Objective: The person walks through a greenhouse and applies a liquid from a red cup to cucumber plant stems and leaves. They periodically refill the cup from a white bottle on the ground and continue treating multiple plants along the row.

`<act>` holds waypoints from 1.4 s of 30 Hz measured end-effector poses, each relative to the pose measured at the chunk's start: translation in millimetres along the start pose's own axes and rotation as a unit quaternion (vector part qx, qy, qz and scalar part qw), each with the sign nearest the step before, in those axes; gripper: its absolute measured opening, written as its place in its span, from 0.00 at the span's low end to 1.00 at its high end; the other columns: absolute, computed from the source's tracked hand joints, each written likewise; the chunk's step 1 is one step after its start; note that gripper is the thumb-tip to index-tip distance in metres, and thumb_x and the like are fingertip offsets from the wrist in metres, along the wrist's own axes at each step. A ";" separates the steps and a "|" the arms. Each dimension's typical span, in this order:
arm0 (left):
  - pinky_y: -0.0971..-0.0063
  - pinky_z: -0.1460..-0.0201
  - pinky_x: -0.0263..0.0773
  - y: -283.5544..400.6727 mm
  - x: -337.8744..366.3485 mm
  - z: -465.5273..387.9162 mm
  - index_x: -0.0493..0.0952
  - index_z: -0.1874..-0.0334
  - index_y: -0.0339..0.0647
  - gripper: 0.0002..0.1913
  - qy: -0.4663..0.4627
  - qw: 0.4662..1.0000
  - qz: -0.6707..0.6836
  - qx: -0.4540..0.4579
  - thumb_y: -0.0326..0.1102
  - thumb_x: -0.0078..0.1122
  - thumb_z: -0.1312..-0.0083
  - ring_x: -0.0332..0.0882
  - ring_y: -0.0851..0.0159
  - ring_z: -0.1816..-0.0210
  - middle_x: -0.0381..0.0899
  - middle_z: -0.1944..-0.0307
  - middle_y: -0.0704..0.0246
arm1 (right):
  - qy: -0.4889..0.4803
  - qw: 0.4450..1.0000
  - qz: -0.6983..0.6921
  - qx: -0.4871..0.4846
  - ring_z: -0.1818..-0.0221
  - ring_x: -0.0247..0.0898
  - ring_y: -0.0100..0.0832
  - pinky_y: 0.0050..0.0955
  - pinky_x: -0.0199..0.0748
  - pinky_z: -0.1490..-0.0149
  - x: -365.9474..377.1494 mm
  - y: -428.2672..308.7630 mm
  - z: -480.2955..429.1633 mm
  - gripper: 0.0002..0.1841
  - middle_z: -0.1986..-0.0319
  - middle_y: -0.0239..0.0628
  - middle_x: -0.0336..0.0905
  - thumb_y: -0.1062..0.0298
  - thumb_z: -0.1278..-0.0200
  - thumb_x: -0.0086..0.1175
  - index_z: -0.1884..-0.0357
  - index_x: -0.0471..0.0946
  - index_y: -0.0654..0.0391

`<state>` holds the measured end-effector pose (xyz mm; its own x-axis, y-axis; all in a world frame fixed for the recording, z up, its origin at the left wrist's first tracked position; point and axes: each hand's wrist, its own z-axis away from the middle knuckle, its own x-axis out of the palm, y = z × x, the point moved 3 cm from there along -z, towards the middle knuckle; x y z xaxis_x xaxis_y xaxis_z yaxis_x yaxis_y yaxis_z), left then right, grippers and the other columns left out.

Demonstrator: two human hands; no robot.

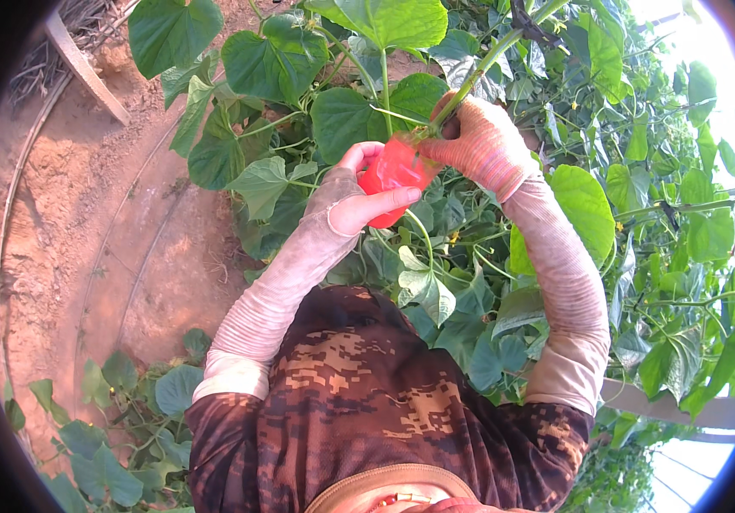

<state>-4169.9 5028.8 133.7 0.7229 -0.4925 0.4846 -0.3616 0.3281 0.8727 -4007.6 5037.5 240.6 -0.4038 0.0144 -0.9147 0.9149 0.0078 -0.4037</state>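
Note:
My left hand [357,195], in a pale sleeve with the fingers bare, holds a translucent red plastic piece [391,183], its thumb across the front. It looks like a small bag or cup; what is inside cannot be told. At its upper right edge, my right hand [479,144], in a knitted glove, grips the thick green vine stem [479,70] where it meets the red plastic. Thumb and fingers close around the stem there. Large green leaves [348,118] hang just above and beside both hands.
Dense leafy vines [656,211] with small yellow flowers fill the right side. Reddish bare soil [155,256] lies at left, crossed by thin lines. A pale slat [88,70] leans at upper left. More low leaves [101,471] grow at lower left. A pale bar [675,404] runs at lower right.

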 end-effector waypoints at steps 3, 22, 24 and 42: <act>0.74 0.47 0.70 7.3 -0.2 -4.4 0.65 0.42 0.36 0.36 0.010 0.999 -0.040 0.005 0.38 0.76 0.51 0.76 0.69 0.52 0.77 0.53 0.65 | 0.002 1.000 0.021 -0.003 0.74 0.75 0.31 0.31 0.73 0.66 0.1 1.9 -1.5 0.23 0.78 0.36 0.77 0.55 0.57 0.69 0.61 0.78 0.58; 0.67 0.42 0.71 -60.0 -22.7 -24.0 0.62 0.41 0.40 0.38 -0.091 0.992 0.050 0.073 0.26 0.75 0.55 0.75 0.64 0.46 0.75 0.47 0.63 | 0.029 0.942 -0.332 -0.047 0.48 0.71 0.30 0.31 0.68 0.41 -23.9 45.3 -8.2 0.33 0.51 0.37 0.75 0.59 0.48 0.68 0.41 0.69 0.58; 0.67 0.42 0.70 -66.3 -31.6 -16.2 0.63 0.41 0.40 0.38 -0.082 0.993 0.053 0.072 0.26 0.75 0.55 0.75 0.64 0.46 0.74 0.47 0.63 | 0.057 0.848 -0.518 -0.092 0.39 0.65 0.35 0.36 0.61 0.34 -35.6 57.7 -14.6 0.41 0.40 0.43 0.68 0.60 0.43 0.66 0.31 0.57 0.61; 0.63 0.35 0.64 -57.7 -99.2 66.0 0.63 0.38 0.36 0.38 0.054 0.984 0.097 0.139 0.27 0.71 0.52 0.70 0.61 0.39 0.72 0.42 0.62 | 0.103 0.723 -0.646 -0.223 0.45 0.70 0.35 0.33 0.69 0.41 -76.5 93.9 -75.9 0.39 0.45 0.42 0.71 0.75 0.46 0.63 0.31 0.59 0.60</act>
<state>-4259.6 5005.5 39.1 0.6771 -0.3482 0.6483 -0.6357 0.1671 0.7537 -3891.0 5113.0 273.9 -0.9540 -0.1454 0.2620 -0.2997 0.4679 -0.8315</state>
